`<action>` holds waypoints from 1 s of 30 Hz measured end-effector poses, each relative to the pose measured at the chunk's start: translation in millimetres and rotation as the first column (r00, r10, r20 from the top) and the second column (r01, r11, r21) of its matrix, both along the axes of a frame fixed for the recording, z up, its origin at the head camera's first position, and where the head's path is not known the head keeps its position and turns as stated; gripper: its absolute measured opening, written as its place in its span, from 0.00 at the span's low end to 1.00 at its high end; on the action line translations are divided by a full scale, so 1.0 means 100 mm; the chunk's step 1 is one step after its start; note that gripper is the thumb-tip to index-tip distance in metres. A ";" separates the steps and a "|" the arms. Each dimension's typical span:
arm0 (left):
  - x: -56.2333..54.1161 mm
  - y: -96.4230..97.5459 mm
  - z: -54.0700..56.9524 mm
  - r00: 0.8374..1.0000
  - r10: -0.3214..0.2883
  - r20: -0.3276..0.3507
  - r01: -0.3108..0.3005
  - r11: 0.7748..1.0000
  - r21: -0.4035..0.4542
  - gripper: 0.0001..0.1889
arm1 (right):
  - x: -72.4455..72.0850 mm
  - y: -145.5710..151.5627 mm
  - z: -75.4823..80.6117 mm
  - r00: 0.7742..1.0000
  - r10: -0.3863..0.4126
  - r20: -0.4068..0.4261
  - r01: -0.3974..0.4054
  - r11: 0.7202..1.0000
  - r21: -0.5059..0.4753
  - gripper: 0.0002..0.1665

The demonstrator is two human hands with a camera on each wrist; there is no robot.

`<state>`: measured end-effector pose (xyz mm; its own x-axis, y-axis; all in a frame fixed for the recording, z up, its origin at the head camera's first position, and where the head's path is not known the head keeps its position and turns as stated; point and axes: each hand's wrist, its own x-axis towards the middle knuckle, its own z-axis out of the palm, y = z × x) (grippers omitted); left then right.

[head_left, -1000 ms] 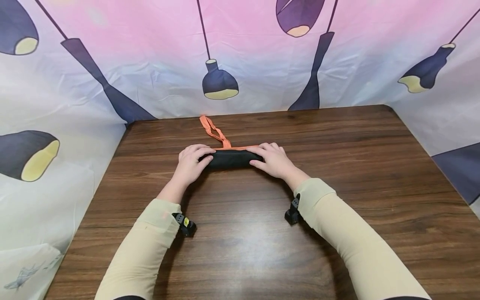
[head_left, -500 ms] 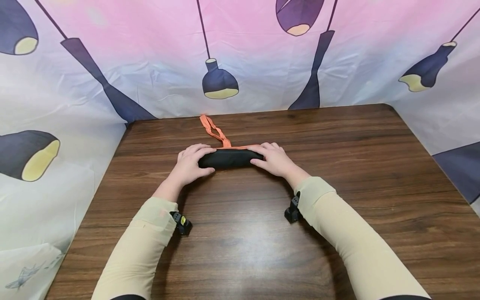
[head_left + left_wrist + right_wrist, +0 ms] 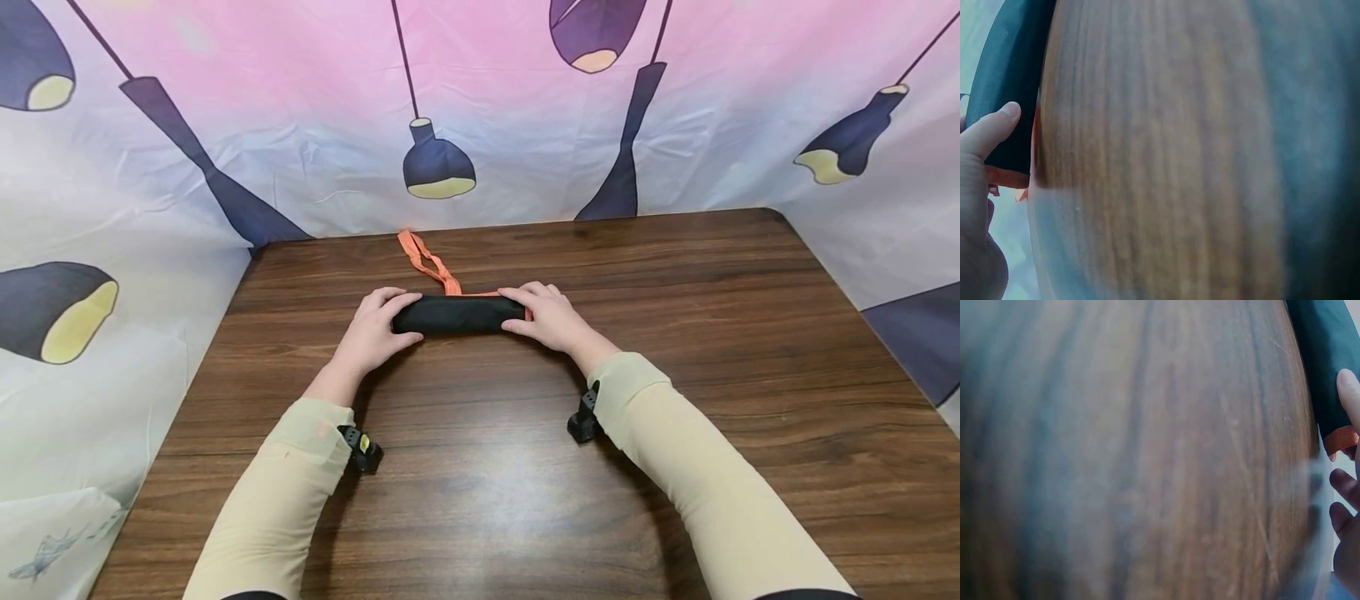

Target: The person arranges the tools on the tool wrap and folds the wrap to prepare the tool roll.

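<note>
A black fabric roll (image 3: 459, 315) with orange edging lies crosswise toward the back of the table. From its far side a knotted orange tie strap (image 3: 429, 265) runs toward the table's back edge. My left hand (image 3: 369, 335) grips the left end, thumb along the near side and fingers over the top. At the other end my right hand (image 3: 552, 320) holds it the same way. In the left wrist view, the thumb presses the dark roll (image 3: 1013, 75), whose end shows an orange band (image 3: 1009, 177). The right wrist view shows a similar orange band (image 3: 1340, 439) beside the right fingers.
The brown wood-grain table (image 3: 480, 467) reaches back to a hanging cloth (image 3: 330, 108) printed with lamps, which also covers both sides. A small black camera (image 3: 363, 450) is strapped at the left cuff, and another camera (image 3: 583, 418) at the right.
My left hand has moved slightly left, and its thumb has slid from the roll's top to its near side. The roll has shifted a little left, showing orange at its right end.
</note>
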<state>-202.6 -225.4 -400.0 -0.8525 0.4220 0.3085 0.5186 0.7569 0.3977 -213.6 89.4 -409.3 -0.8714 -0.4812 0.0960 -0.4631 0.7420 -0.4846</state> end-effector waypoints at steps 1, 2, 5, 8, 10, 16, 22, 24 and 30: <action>0.00 0.00 0.00 1.000 0.006 0.008 -0.006 1.000 0.000 0.31 | 0.00 0.01 0.00 1.000 0.002 -0.011 -0.002 1.000 -0.005 0.37; 0.00 0.01 0.01 1.000 0.009 0.018 -0.009 1.000 0.001 0.30 | -0.01 0.01 0.00 1.000 0.004 -0.022 -0.004 1.000 -0.012 0.38; 0.00 0.02 0.03 0.998 0.019 0.054 -0.018 1.000 -0.007 0.29 | -0.02 0.03 -0.01 0.999 0.006 -0.045 -0.008 1.000 -0.027 0.39; 0.00 0.03 0.03 0.995 0.026 0.097 -0.025 1.000 -0.014 0.28 | -0.02 0.05 -0.01 0.998 0.009 -0.060 -0.012 0.999 -0.046 0.39; 0.00 0.03 0.03 0.991 0.034 0.129 -0.033 0.999 -0.009 0.28 | -0.02 0.07 -0.01 0.998 0.010 -0.064 -0.014 0.998 -0.060 0.39; -0.01 0.04 0.06 0.969 0.053 0.242 -0.059 0.998 0.016 0.29 | -0.04 0.13 -0.02 0.999 0.029 -0.031 -0.031 0.997 -0.077 0.38; -0.02 0.01 0.07 0.934 0.068 0.352 -0.099 0.993 0.069 0.32 | -0.04 0.17 -0.04 0.999 0.048 0.000 -0.048 0.996 -0.080 0.39; -0.04 0.00 0.05 0.925 0.073 0.374 -0.116 0.989 0.092 0.33 | -0.04 0.19 -0.04 0.999 0.042 0.013 -0.041 0.995 -0.086 0.38; -0.06 -0.03 0.00 0.893 0.115 0.436 -0.185 0.975 0.123 0.37 | -0.04 0.21 -0.04 0.996 0.005 0.091 0.004 0.994 -0.108 0.36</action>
